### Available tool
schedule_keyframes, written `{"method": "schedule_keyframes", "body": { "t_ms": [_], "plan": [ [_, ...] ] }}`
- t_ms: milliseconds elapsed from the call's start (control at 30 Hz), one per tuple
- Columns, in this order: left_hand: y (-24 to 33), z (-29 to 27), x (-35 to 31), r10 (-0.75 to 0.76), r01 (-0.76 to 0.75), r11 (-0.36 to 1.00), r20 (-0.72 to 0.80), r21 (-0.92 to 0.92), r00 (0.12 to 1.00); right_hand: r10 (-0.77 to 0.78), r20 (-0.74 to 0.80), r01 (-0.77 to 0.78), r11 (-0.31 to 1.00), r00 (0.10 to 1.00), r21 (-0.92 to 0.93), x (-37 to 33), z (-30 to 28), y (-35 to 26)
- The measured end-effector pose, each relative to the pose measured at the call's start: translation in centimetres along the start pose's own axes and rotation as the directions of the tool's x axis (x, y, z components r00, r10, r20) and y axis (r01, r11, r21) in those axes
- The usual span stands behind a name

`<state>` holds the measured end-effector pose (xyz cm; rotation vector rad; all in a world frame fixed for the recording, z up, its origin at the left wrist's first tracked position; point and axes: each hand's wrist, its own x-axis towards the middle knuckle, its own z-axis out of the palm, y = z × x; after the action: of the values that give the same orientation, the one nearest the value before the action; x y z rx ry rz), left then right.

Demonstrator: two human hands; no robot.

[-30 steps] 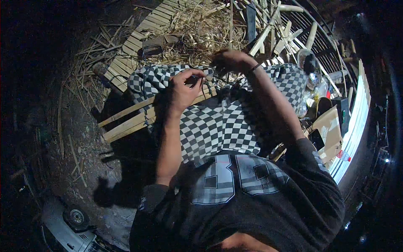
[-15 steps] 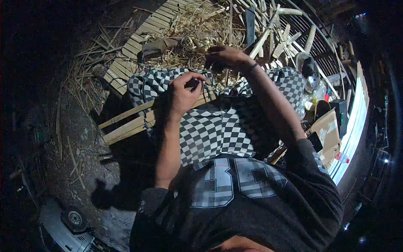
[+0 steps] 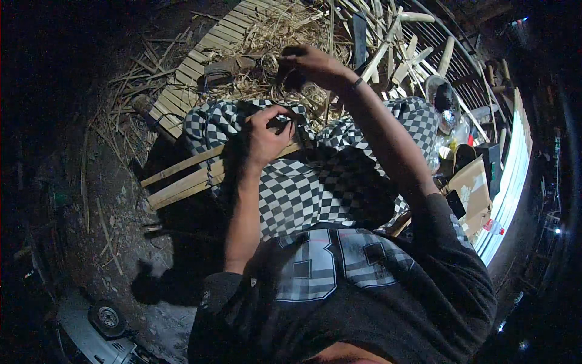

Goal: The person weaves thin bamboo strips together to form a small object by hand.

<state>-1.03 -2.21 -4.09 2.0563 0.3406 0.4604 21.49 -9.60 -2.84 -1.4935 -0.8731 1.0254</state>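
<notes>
Black-and-white checkered trousers (image 3: 290, 188) cover the spread legs. The right forearm (image 3: 391, 136) slants up and inward; the left forearm (image 3: 242, 209) rises nearly straight. Pale wooden strips (image 3: 182, 188) lie across the left thigh, their long axis running from lower left up toward the middle of the lap. The right hand (image 3: 316, 65) is out over the shavings (image 3: 285, 30), fingers loosely curled; shadow hides whether they hold anything. The left hand (image 3: 268, 138) is over the strips, thumb and forefinger bowed into a near ring; any pinched item cannot be made out. Dark ties (image 3: 210, 173) band the strips.
</notes>
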Motion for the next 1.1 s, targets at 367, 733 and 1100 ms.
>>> {"method": "schedule_keyframes", "body": {
  "t_ms": [367,733,1100],
  "plan": [
    [-3.6,1.0,-1.9,-0.088,0.085,0.996,-0.072,-0.039,0.993,-0.210,0.016,0.211,0.977,0.977,-0.012,5.4,1.9,-6.8],
    [0.2,-1.0,-0.1,0.042,-0.035,0.998,0.149,-0.043,0.988,-0.418,0.069,0.398,0.783,0.906,-0.478,15.6,2.0,-16.8],
    [0.9,-0.5,0.1,0.144,-0.137,0.985,0.066,-0.108,0.987,-0.896,0.287,0.838,0.148,0.339,-0.525,22.6,-3.4,-18.6]
  ]
}}
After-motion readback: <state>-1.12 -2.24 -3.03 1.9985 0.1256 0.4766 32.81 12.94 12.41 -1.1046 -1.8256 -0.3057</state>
